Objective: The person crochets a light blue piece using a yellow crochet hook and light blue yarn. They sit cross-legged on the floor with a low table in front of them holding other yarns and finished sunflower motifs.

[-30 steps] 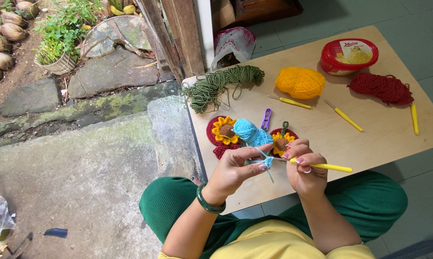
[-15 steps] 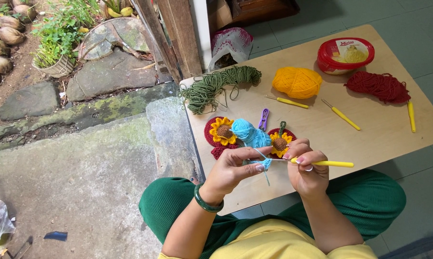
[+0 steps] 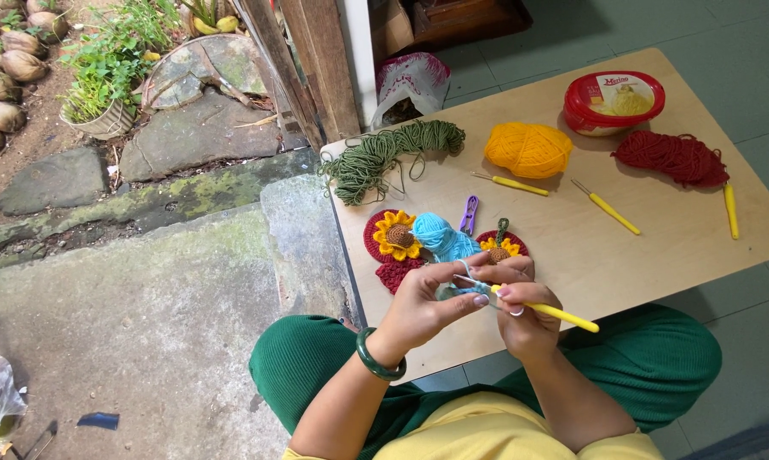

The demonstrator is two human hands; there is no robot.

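Observation:
My left hand (image 3: 425, 305) pinches a small blue crochet piece (image 3: 457, 290) just above the near edge of the low wooden table (image 3: 657, 247). My right hand (image 3: 525, 311) grips a yellow-handled crochet hook (image 3: 555, 313), its tip at the blue piece. A strand runs from the piece up to the ball of light blue yarn (image 3: 440, 237). That ball rests among red crocheted sunflower pieces (image 3: 395, 238), just beyond my fingers. A green bangle (image 3: 378, 358) sits on my left wrist.
On the table lie green yarn (image 3: 384, 153), yellow yarn (image 3: 527, 149), red yarn (image 3: 670, 158), three spare yellow hooks (image 3: 606, 207), a purple clip (image 3: 469, 215) and a red-lidded tub (image 3: 614, 102). A patterned bag (image 3: 410, 81) stands behind. Stones and a potted plant (image 3: 103, 94) lie left.
My hands have drawn closer together, and the hook tip has moved in to the blue piece. Nothing on the table has shifted.

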